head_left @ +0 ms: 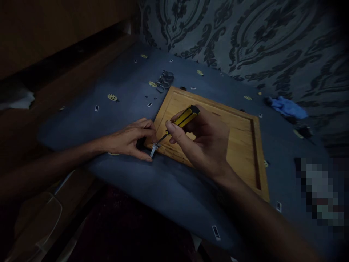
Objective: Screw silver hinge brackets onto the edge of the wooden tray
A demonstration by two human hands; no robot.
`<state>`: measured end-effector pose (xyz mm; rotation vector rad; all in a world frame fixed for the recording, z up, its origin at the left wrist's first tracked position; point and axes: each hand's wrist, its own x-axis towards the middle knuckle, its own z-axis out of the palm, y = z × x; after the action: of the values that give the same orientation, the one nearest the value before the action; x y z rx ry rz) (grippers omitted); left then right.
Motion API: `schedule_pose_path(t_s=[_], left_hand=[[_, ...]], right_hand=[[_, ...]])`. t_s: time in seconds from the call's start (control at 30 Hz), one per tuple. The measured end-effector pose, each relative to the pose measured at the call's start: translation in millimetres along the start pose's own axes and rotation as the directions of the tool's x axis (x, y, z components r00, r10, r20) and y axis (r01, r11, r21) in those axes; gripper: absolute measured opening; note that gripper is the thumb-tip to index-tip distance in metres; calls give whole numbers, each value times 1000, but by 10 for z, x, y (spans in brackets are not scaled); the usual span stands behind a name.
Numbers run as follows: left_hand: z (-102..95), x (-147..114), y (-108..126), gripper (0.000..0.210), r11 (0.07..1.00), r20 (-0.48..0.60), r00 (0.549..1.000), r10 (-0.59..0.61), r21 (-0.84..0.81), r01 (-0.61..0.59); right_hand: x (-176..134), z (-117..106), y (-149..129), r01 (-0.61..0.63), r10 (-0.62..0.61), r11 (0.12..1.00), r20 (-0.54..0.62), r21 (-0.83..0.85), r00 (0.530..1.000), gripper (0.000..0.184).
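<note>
My right hand [201, 138] is closed around a yellow and black screwdriver [185, 117], which slants down to the left. Its tip meets a small silver metal fitting [154, 148] at the near left corner of a wooden panel [237, 145] with a raised border. My left hand [131, 140] curls about that corner, with the thumb at the fitting's lower end and the fingertips on the wood beside it. A row of small dark holes runs along the panel's near edge, right of the fitting. Part of the panel is hidden behind my right hand.
The panel lies on a dark blue patterned cloth [131, 182]. Beyond it sit a heap of metal pieces [165, 80] and a few loose screws [151, 97]. A blue cloth-like bundle [289, 107] lies far right, by the wallpapered wall [245, 40]. Wooden furniture [54, 32] stands at left.
</note>
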<state>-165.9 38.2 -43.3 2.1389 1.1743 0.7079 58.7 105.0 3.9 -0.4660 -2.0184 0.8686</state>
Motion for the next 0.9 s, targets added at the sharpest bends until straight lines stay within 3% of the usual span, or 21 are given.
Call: schedule_pose_path(t_s=[0.67, 0.9], left_hand=[[50, -5, -75, 49, 1000, -29, 1000, 12, 23, -11], [47, -10, -75, 49, 1000, -29, 999, 24, 15, -23]], right_hand=[[-23, 11, 21, 59, -59, 992, 4, -114, 998, 27], [-37, 62, 29, 66, -67, 996, -19, -61, 998, 30]])
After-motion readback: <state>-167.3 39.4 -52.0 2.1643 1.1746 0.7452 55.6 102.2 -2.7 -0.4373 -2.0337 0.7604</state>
